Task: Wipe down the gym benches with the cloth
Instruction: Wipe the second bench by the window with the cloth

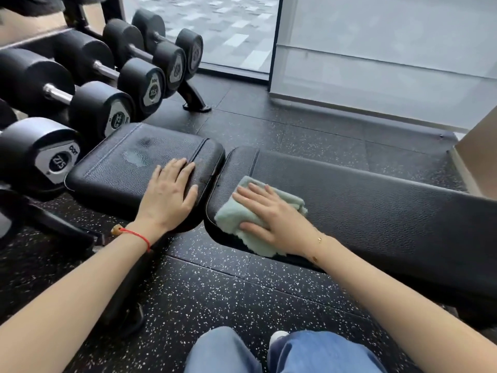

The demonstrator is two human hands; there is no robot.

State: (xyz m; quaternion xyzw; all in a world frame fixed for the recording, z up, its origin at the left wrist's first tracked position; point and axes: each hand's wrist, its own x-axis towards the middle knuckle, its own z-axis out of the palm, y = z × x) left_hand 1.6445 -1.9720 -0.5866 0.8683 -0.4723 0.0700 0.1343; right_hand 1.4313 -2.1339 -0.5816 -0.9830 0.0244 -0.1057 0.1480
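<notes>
A black padded gym bench lies across the view in two parts: a short seat pad (118, 168) on the left and a long back pad (376, 211) on the right. My left hand (172, 192) rests flat on the seat pad's right end, fingers straight. A wet patch (135, 158) shines on that pad beyond my fingers. My right hand (271, 214) presses a pale green cloth (234, 216) flat onto the left end of the long pad. The cloth's near corner hangs over the pad's front edge.
A rack of black dumbbells (88, 103) stands close along the left, touching distance from the seat pad. The rack's foot (196, 103) sits on the speckled rubber floor (215, 292). A glass wall (376, 63) runs behind the bench. My knees in blue jeans (282, 354) are at the bottom.
</notes>
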